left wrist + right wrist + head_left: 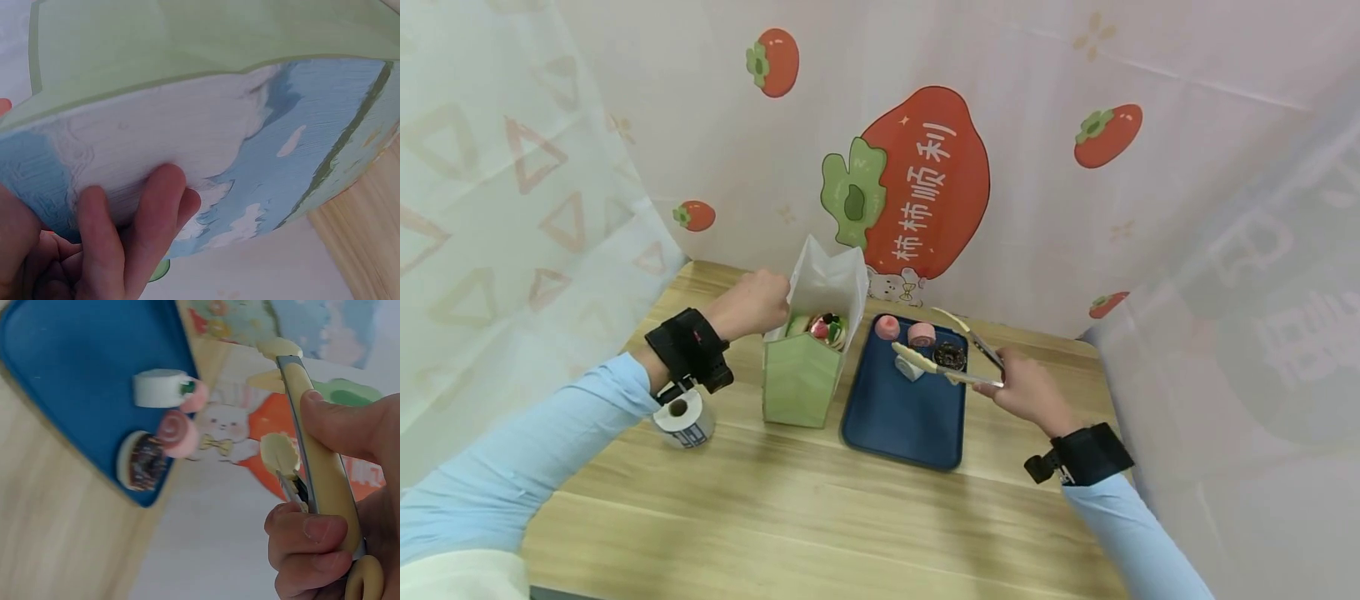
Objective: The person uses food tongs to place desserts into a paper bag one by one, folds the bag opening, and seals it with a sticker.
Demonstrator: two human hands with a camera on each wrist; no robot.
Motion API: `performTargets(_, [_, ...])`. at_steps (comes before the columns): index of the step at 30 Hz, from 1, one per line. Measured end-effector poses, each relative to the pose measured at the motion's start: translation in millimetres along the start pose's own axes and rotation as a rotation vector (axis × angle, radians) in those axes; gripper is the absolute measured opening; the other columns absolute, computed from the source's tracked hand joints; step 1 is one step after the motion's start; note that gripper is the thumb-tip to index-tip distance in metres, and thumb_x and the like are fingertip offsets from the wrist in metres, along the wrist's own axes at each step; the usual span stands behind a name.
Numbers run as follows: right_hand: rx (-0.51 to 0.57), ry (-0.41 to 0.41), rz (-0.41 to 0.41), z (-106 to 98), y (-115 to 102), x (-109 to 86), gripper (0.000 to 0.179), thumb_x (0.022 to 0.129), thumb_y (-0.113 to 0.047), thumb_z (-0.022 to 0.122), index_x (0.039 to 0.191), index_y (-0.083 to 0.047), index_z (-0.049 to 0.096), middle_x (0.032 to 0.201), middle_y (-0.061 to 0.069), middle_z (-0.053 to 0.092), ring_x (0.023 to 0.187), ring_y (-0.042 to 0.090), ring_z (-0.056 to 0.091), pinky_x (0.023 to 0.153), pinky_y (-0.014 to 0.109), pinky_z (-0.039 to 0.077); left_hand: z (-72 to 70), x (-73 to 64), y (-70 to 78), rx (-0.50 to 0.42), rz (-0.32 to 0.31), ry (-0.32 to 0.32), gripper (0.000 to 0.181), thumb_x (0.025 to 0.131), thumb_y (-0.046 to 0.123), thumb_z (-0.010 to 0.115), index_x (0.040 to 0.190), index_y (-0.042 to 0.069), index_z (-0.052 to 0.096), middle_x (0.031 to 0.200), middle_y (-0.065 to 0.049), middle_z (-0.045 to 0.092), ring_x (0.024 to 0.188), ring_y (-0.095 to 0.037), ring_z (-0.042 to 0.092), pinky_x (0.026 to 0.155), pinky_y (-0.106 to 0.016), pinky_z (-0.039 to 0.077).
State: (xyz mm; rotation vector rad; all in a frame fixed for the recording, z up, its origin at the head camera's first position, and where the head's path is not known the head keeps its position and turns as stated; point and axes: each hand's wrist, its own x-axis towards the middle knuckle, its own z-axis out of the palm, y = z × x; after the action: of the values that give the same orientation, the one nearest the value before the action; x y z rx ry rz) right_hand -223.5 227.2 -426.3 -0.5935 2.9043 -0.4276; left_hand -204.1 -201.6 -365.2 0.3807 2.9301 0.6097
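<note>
My left hand (752, 302) grips the upper left side of a paper bag (801, 379), which stands upright and open-topped on the table. In the left wrist view, the fingers (159, 203) lie against the bag's blue and white printed side. A fruit-topped pastry (827, 330) shows inside the bag. My right hand (1026, 392) holds food tongs (917, 358) with cream-coloured tips. The tips stand apart over the blue tray (902, 425), nothing between them. On the tray's far part are a chocolate donut (951, 357), a pink swirl roll (921, 334), a round pink cake (887, 327) and a white roll (910, 367).
A white paper roll (685, 419) with blue print stands beneath my left wrist. The wooden table (820, 517) reaches back to a printed curtain (1037, 225) with persimmon pictures. More curtain hangs close on the left and right sides.
</note>
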Motion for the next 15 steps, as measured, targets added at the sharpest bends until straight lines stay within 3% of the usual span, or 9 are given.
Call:
performTargets(5, [-0.046,-0.048,0.039,34,9,3.9,0.062,0.089,-0.036,0.071,0.128,0.009,0.053,0.083,0.015,0.068,0.061,0.020,0.058,0.054,0.033,0.046,-0.1,-1.2,-0.1,0.003,0.011,0.006,0.016,0.087,-0.003,0.048,0.075,0.000,0.058,0.065,-0.008,0.054,0.047,-0.015,0.047,0.046,-0.025,0.036])
performTargets(10, [-0.057,-0.067,0.062,59,13,5.9,0.061,0.088,-0.036,0.073,0.127,0.008,0.058,0.093,0.020,0.072,0.067,0.021,0.062,0.062,0.039,0.052,-0.8,-1.3,0.7,0.002,0.018,0.010,0.016,0.087,-0.003,0.048,0.075,0.000,0.058,0.065,-0.010,0.056,0.047,-0.016,0.047,0.046,-0.026,0.036])
performTargets(15, [-0.035,-0.083,0.076,75,14,8.6,0.047,0.088,-0.033,0.074,0.118,0.002,0.065,0.077,0.008,0.066,0.061,0.017,0.054,0.057,0.032,0.045,0.5,-1.3,-0.9,-0.008,0.012,0.004,0.016,0.087,-0.003,0.048,0.076,0.000,0.059,0.065,-0.009,0.056,0.047,-0.016,0.047,0.045,-0.026,0.036])
